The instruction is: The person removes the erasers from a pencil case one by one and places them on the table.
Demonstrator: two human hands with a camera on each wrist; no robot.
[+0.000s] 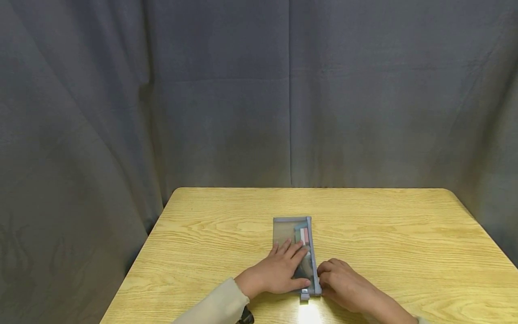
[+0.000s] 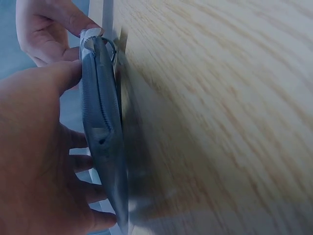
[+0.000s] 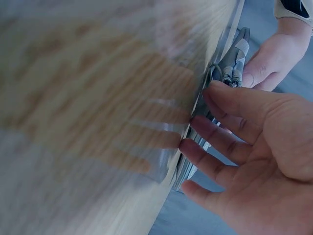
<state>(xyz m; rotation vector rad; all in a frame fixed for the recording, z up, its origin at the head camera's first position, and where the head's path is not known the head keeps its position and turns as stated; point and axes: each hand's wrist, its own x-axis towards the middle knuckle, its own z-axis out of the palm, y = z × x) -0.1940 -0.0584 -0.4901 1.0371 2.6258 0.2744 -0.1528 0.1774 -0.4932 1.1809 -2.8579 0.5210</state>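
Observation:
A grey see-through zip pencil case (image 1: 283, 230) lies flat on the table, its zipped edge facing right. Through its mesh show pink, white and bluish items (image 1: 304, 236), their kinds unclear. My left hand (image 1: 279, 271) rests on the case with fingers spread, the thumb close to the zipped edge. At the near right corner, my right hand (image 1: 344, 284) has its thumb and forefinger at the zip edge and seems to pinch it; the fingertips are partly hidden. Its other fingers touch the tabletop in the right wrist view. A small tab (image 1: 305, 297) sticks out from the near end.
The wood-grain table (image 1: 384, 225) has rounded far corners and extends on both sides of the case. Grey curtains (image 1: 226, 112) hang behind it and at the sides. A black object (image 1: 246, 316) sits under the left sleeve.

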